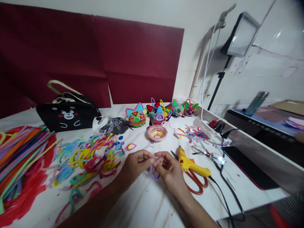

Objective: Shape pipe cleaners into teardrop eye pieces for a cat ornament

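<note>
Both of my hands meet over the middle of the table, pinching a purple pipe cleaner (155, 177) that is bent into a loop below the fingertips. My left hand (137, 164) has thumb and forefinger pressed together at the loop's top. Close against it, my right hand (169, 169) pinches the same spot; the ends are hidden by the fingers. Just beyond the hands stands a round pinkish bowl shape (156, 133) with a yellowish inside. A yellow glue gun (193, 164) lies right of my right hand, over scissors with orange handles (197, 185).
Cut and curled pipe cleaners (95, 155) spread at left, beside long straight ones (21, 158) on red plastic. Several colourful eared heads (136, 117) line the back near a black bag (68, 114). At right are glasses (211, 156), a black phone (250, 167) and cables.
</note>
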Tool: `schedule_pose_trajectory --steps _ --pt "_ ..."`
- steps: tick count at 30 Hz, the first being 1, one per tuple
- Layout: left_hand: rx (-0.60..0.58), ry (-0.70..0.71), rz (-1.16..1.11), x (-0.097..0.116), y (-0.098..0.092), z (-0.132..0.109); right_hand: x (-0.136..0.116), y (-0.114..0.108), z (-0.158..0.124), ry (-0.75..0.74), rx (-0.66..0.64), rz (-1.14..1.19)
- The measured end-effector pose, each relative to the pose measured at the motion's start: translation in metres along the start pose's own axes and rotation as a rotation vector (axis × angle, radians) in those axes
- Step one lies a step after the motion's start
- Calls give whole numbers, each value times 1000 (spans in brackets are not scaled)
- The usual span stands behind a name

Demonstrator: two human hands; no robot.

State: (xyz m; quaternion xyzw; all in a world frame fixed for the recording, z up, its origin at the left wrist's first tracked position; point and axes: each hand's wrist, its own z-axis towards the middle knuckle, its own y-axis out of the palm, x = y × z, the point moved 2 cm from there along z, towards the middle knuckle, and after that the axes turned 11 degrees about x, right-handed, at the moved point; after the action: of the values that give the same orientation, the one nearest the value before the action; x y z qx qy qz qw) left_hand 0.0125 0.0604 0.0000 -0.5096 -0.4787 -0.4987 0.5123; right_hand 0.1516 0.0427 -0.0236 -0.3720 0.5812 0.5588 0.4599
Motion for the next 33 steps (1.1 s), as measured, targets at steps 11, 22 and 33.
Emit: schedule_pose_trajectory --steps 11,22,33 --pt "-15 -48 -17 2 2 -2 0 0 -3 -62 22 -78" --pt "29 -64 -13 -1 -7 7 -10 -4 -12 -530 140 -496" --pt "95 -123 207 -5 -27 20 -4 -19 -73 -1096 -94 -736"
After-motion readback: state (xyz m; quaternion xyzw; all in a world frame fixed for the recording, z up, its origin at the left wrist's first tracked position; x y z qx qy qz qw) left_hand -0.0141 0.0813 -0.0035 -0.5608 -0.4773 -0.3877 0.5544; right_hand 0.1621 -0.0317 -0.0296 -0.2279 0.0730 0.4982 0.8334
